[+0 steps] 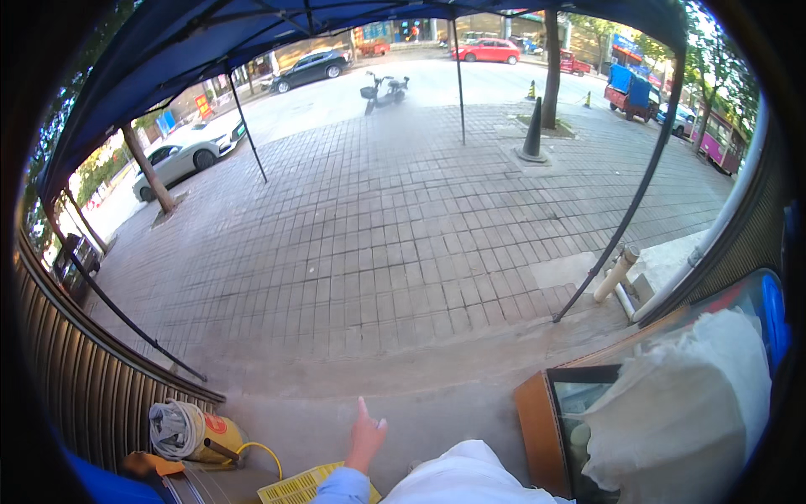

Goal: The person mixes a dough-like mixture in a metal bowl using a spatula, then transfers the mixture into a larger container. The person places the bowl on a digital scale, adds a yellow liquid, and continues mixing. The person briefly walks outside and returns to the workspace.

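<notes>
My left hand (367, 438) is raised in front of me with the index finger stretched forward and the thumb apart. It holds nothing. Below it, partly covered by my light blue sleeve, lies a yellow slotted plastic crate (299, 485). To the left stands a yellow bucket (220, 438) with a coil of white hose or cable (182, 435) at its top. A thin yellow hose or cord (267, 448) curves out beside it. My right hand is out of view. White cloth (466, 469) covers the front of my body.
Right of me, a glass-sided cabinet (535, 428) carries white sheeting (674, 403). Canopy poles (614, 252) rise from the tiled pavement (378, 239). A dark cone (533, 135), a tree trunk (550, 69) and a parked scooter (384, 93) stand farther out. Ribbed shutter (82, 353) lines the left.
</notes>
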`<state>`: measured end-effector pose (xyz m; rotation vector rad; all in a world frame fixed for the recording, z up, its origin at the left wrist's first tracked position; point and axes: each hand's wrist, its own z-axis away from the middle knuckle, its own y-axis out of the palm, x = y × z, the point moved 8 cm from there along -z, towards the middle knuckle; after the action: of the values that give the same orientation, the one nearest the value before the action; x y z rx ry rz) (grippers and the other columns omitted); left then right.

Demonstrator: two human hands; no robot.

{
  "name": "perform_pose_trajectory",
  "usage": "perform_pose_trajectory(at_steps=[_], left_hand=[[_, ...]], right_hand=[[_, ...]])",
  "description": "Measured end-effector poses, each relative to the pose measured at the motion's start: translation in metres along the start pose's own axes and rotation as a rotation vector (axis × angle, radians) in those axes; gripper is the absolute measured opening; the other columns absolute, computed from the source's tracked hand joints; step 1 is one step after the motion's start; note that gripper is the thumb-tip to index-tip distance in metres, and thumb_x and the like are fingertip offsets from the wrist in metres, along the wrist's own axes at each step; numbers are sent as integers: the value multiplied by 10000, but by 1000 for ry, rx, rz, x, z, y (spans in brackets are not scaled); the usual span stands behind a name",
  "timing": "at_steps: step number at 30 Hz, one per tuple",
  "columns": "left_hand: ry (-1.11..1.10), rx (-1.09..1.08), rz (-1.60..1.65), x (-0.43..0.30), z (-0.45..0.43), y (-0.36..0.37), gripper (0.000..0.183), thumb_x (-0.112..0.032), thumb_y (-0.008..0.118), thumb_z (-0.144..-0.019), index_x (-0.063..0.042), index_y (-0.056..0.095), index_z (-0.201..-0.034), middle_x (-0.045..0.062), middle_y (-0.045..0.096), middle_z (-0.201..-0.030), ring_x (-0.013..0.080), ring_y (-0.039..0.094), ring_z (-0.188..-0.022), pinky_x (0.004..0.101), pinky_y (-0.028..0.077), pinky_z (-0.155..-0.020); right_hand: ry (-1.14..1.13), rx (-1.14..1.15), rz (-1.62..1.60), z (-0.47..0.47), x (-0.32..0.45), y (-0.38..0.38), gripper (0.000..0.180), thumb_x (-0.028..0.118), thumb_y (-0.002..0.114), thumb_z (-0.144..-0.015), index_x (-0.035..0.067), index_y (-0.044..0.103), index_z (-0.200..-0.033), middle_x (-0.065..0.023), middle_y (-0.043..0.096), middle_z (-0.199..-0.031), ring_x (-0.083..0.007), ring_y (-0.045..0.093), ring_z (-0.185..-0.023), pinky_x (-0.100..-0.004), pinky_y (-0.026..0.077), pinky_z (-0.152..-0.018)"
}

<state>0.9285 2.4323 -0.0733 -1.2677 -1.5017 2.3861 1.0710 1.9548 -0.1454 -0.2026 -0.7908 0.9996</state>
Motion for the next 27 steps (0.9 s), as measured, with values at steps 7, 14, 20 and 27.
perform_pose_trajectory(at_steps=[7, 14, 20, 27], left_hand=[[-117, 25, -117, 25, -139, 62, 896, -211, 638, -794, -3, 85, -1467, 165, 663, -889, 344, 631, -846, 453, 487, -762], [-433, 187, -398, 53, -189, 102, 866, -227, 655, -777, -2, 166, -1455, 250, 547, -1230, 380, 545, -1124, 434, 452, -951], [-450, 313, -326, -17, -269, 147, 819, -271, 626, -787, -9, 211, -1442, 249, 522, -1274, 388, 513, -1172, 438, 437, -977], [-383, 363, -187, -74, -437, 183, 805, -269, 603, -803, 5, 206, -1448, 249, 439, -1366, 383, 452, -1244, 437, 367, -1034]], right_hand=[[4, 22, 16, -116, 46, -63, 286, 298, 604, -828, 38, 669, -927, -100, 639, -729, -228, 591, -623, -384, 466, -532], [-139, 110, 135, -258, 157, -143, 271, 296, 587, -835, 47, 672, -902, -100, 645, -738, -235, 600, -639, -387, 472, -544], [-309, 177, 226, -357, 302, -177, 263, 294, 572, -840, 55, 676, -880, -100, 651, -746, -241, 608, -652, -390, 477, -554], [-421, 230, 274, -474, 429, -162, 258, 291, 555, -847, 65, 679, -855, -99, 658, -755, -248, 617, -668, -393, 483, -566]])
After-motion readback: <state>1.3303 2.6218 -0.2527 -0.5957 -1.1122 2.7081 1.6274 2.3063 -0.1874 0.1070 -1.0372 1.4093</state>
